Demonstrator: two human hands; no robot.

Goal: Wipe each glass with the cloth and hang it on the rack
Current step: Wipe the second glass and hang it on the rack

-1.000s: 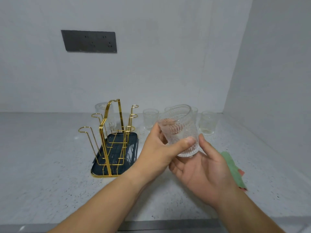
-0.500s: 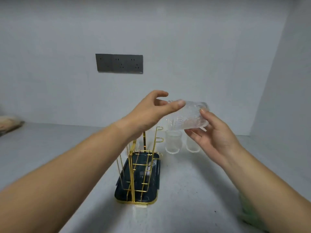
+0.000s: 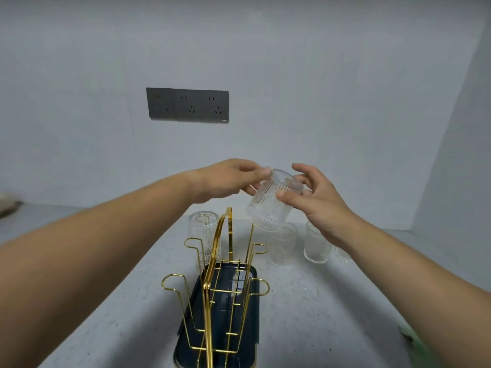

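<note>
A ribbed clear glass (image 3: 271, 203) is upside down and tilted, held in the air above the far right prong of the gold wire rack (image 3: 215, 282). My left hand (image 3: 228, 179) pinches its base from the left and my right hand (image 3: 310, 195) grips its side from the right. The rack stands on a dark tray (image 3: 247, 309). One glass (image 3: 203, 235) hangs upside down on the rack's far left prong. More glasses (image 3: 316, 245) stand on the counter behind the rack. A green cloth (image 3: 409, 341) shows at the lower right edge under my right forearm.
A grey speckled counter (image 3: 318, 314) runs between the back wall and a side wall on the right. A dark socket panel (image 3: 187, 105) is on the back wall. Something pale lies at the far left edge (image 3: 8, 205).
The glass went from upright near my chest to lifted, turned over and brought down over the rack. The view tilted up and nearer to the rack.
</note>
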